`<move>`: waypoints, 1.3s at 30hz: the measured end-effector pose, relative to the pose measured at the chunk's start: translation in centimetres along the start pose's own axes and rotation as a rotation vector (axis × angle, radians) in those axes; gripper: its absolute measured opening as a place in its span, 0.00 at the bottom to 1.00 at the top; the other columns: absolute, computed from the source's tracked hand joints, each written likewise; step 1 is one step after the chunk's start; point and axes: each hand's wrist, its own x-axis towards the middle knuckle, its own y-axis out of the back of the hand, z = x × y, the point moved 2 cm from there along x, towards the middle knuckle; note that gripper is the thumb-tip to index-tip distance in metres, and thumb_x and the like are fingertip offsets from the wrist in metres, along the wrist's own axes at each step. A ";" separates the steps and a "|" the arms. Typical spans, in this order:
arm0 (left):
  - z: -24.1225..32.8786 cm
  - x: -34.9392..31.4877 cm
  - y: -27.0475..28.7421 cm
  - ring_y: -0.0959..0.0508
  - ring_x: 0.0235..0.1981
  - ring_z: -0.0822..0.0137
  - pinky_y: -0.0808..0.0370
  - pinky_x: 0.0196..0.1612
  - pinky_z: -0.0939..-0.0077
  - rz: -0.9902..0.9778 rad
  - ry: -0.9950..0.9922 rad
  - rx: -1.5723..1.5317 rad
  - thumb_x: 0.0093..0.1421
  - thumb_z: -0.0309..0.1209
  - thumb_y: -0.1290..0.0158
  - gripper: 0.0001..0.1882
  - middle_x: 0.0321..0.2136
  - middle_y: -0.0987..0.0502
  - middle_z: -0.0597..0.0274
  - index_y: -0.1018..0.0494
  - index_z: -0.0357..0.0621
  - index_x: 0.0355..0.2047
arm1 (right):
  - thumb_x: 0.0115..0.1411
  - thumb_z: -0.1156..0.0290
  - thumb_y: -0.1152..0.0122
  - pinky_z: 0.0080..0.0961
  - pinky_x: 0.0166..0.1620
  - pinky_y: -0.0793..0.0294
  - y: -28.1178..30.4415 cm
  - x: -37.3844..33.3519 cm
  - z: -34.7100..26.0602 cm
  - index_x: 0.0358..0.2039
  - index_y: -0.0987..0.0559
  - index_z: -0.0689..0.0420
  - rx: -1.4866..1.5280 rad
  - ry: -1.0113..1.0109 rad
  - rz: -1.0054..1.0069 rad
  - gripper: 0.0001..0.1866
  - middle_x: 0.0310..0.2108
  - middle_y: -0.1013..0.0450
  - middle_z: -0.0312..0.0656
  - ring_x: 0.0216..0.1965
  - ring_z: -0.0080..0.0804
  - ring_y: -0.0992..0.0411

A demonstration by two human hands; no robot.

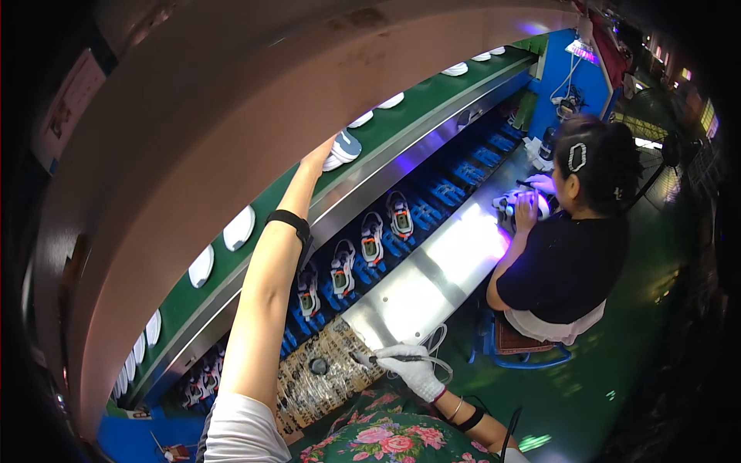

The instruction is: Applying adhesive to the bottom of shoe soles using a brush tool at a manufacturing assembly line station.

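My bare left arm stretches up to the green conveyor belt (289, 202), and a dark band circles its wrist. My left hand (316, 158) is closed at the edge of a white and grey shoe sole (345, 147); the machine's overhanging hood hides part of the fingers. In a white glove, my right hand (415, 372) grips a slim dark-handled brush (386, 357), with a pale tube looping beside it. The brush tip is above the worn, tape-covered end of the bench (328, 386), near a small dark round piece (318, 366).
The curved hood (231, 100) overhangs the belt, where more white soles (239, 228) lie. Below, shoe uppers (372, 239) sit on a lower line with blue holders. A seated co-worker (571, 255) handles a shoe at the bright metal bench (417, 297) on the right.
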 end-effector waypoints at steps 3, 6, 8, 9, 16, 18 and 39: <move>1.9 2.8 -2.5 0.32 0.63 0.49 0.74 0.69 0.46 0.119 -0.126 -0.002 0.55 0.66 0.49 0.42 0.55 0.24 0.48 0.22 0.37 0.50 | 0.57 0.77 0.33 0.18 0.44 0.23 0.8 -0.2 -0.2 0.38 0.15 0.64 0.045 -0.032 0.020 0.08 0.36 0.18 0.40 0.37 0.22 0.22; 3.5 6.0 -5.7 0.35 0.64 0.45 0.74 0.70 0.46 0.230 -0.198 -0.007 0.55 0.68 0.52 0.48 0.56 0.26 0.40 0.25 0.30 0.53 | 0.57 0.77 0.33 0.19 0.45 0.23 1.5 -0.3 0.1 0.38 0.15 0.64 0.091 -0.108 0.040 0.08 0.37 0.18 0.41 0.38 0.22 0.22; 5.1 7.4 -8.7 0.39 0.66 0.38 0.78 0.70 0.49 0.235 -0.244 0.003 0.54 0.73 0.56 0.59 0.58 0.32 0.29 0.35 0.17 0.57 | 0.57 0.77 0.33 0.17 0.43 0.25 2.3 -0.3 -0.4 0.38 0.15 0.64 0.080 -0.080 0.089 0.08 0.36 0.19 0.39 0.37 0.20 0.23; 5.5 8.5 -9.1 0.39 0.66 0.38 0.78 0.70 0.49 0.233 -0.253 -0.010 0.54 0.73 0.56 0.59 0.58 0.32 0.29 0.35 0.17 0.57 | 0.57 0.77 0.32 0.15 0.39 0.26 2.4 -0.4 -0.7 0.39 0.15 0.64 0.087 -0.067 0.108 0.09 0.34 0.19 0.37 0.34 0.19 0.25; 4.7 10.8 -8.8 0.35 0.63 0.37 0.56 0.68 0.39 0.122 -0.024 0.077 0.59 0.65 0.53 0.50 0.60 0.34 0.30 0.36 0.26 0.61 | 0.58 0.77 0.32 0.22 0.51 0.24 3.5 -0.4 -0.4 0.38 0.15 0.64 0.113 -0.075 0.141 0.08 0.40 0.18 0.43 0.43 0.25 0.22; 4.5 9.9 -7.8 0.34 0.62 0.36 0.54 0.67 0.39 0.177 -0.081 -0.073 0.60 0.65 0.52 0.49 0.60 0.34 0.30 0.36 0.27 0.61 | 0.58 0.77 0.33 0.19 0.46 0.24 3.2 0.1 -1.1 0.40 0.15 0.64 0.123 -0.075 0.141 0.09 0.38 0.18 0.41 0.40 0.23 0.22; 2.0 -15.9 7.5 0.25 0.45 0.48 0.27 0.45 0.61 -0.533 -0.107 -1.628 0.64 0.64 0.57 0.42 0.59 0.34 0.36 0.38 0.38 0.63 | 0.59 0.75 0.33 0.16 0.45 0.24 -1.3 -0.6 0.0 0.41 0.15 0.63 0.089 -0.020 -0.054 0.10 0.37 0.18 0.37 0.37 0.18 0.24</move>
